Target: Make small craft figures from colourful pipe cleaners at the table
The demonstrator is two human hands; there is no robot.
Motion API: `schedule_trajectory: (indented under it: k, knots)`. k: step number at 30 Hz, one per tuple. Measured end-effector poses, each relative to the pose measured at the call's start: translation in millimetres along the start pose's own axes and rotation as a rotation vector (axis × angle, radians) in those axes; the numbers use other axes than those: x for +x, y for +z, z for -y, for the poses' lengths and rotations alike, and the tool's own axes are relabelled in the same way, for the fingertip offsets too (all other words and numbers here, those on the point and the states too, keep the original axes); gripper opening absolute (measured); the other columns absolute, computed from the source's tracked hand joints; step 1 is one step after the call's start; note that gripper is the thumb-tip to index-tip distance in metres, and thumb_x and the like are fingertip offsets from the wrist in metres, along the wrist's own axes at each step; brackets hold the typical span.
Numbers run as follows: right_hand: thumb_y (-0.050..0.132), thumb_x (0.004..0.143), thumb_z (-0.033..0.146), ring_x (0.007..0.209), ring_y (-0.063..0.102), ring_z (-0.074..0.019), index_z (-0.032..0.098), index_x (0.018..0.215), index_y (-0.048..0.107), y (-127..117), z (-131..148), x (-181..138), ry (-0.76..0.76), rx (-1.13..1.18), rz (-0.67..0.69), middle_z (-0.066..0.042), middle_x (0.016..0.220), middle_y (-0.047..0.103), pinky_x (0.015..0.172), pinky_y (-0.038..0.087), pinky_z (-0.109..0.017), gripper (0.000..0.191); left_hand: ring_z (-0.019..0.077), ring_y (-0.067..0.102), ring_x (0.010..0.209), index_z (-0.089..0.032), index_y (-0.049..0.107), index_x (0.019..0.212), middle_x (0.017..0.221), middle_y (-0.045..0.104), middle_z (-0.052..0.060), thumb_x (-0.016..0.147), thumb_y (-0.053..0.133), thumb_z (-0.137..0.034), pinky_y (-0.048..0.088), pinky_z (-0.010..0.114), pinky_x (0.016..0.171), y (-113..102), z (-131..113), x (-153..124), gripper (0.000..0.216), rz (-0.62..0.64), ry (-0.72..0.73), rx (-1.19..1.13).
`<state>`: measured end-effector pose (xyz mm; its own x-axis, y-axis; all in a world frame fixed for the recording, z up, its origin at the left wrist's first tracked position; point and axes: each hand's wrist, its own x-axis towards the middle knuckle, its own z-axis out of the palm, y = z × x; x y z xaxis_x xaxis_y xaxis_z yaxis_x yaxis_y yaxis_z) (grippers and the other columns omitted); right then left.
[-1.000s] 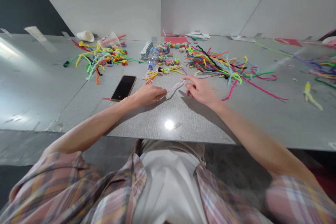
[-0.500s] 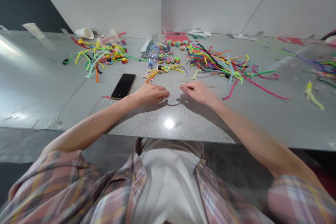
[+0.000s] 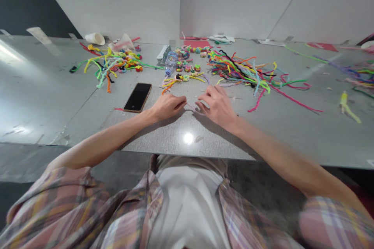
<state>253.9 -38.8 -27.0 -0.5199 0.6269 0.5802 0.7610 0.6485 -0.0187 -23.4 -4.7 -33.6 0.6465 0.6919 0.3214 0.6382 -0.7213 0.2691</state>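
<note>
A thin pale lilac pipe cleaner [image 3: 192, 107] runs in a slack curve between my two hands, just above the table. My left hand [image 3: 170, 107] is closed, pinching one end of it between thumb and fingertips. My right hand [image 3: 217, 108] has its fingers bent but apart, close over the other end, which passes out of sight below the thumb. Just beyond my hands lie small twisted pipe-cleaner pieces [image 3: 184, 78] in yellow, orange and pink.
A black phone [image 3: 138, 97] lies left of my left hand. A large heap of coloured pipe cleaners [image 3: 245, 71] spreads at right, another bundle [image 3: 117, 62] at left. A clear plastic bottle [image 3: 171, 62] lies between them. Paper cups [image 3: 95, 39] rest by the wall.
My right hand has loosened its pinch and spread its fingers. The pipe cleaner has gone from nearly straight to sagging. My left hand has shifted slightly and still holds its end.
</note>
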Motion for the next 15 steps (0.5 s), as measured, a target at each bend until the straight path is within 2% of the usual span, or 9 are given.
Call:
schedule_trajectory:
  k: [2,4,7,10,12,15]
  knots:
    - [0.057,0.118,0.052,0.112,0.06,-0.0346,0.02,0.109,0.08,1.3,15.9,-0.6,-0.074,-0.01,0.039,-0.015,0.112,0.074,0.1,0.041,-0.049,0.04,0.0186,0.052,0.059,-0.021,0.078,0.101,0.069,0.065,0.004,0.115,0.049,-0.044,0.028,0.033,0.065,4.3,-5.7,-1.4,0.039,-0.002,0.005,-0.023]
    - [0.058,0.118,0.048,0.109,0.062,-0.0334,0.019,0.11,0.078,5.1,22.4,-2.1,-0.114,0.02,0.088,-0.014,0.109,0.076,0.101,0.041,-0.048,0.036,0.0182,0.053,0.059,-0.021,0.077,0.101,0.069,0.065,0.004,0.116,0.048,-0.046,0.028,0.033,0.065,7.4,-10.4,-2.9,0.041,0.011,0.033,-0.048]
    - [0.054,0.121,0.038,0.095,0.065,-0.0283,0.019,0.106,0.075,11.9,16.6,-5.1,-0.088,0.09,0.133,-0.011,0.1,0.076,0.09,0.042,-0.042,0.032,0.0181,0.055,0.06,-0.021,0.077,0.107,0.071,0.066,0.003,0.117,0.047,-0.045,0.029,0.032,0.065,9.3,-13.4,-4.1,0.039,0.026,0.075,-0.089]
    - [0.054,0.121,0.034,0.09,0.066,-0.0258,0.02,0.104,0.075,13.7,5.9,-6.5,-0.058,0.15,0.148,-0.009,0.098,0.076,0.08,0.04,-0.039,0.029,0.0185,0.058,0.064,-0.021,0.077,0.115,0.074,0.068,0.003,0.118,0.047,-0.043,0.032,0.032,0.067,7.8,-13.1,-3.6,0.038,0.011,0.089,-0.111]
    - [0.055,0.12,0.033,0.09,0.067,-0.0256,0.021,0.107,0.075,11.8,1.7,-6.0,-0.056,0.16,0.145,-0.009,0.101,0.077,0.079,0.039,-0.039,0.027,0.0186,0.059,0.067,-0.021,0.077,0.112,0.076,0.069,0.003,0.118,0.047,-0.044,0.033,0.032,0.068,5.4,-12.3,-2.6,0.038,-0.006,0.094,-0.124]
    - [0.053,0.121,0.032,0.093,0.068,-0.0262,0.021,0.11,0.075,8.5,-1.6,-4.5,-0.047,0.138,0.139,-0.01,0.105,0.078,0.08,0.04,-0.039,0.027,0.0179,0.059,0.071,-0.02,0.074,0.095,0.078,0.068,0.004,0.117,0.05,-0.042,0.037,0.033,0.071,0.9,-9.8,-0.3,0.039,-0.038,0.09,-0.177]
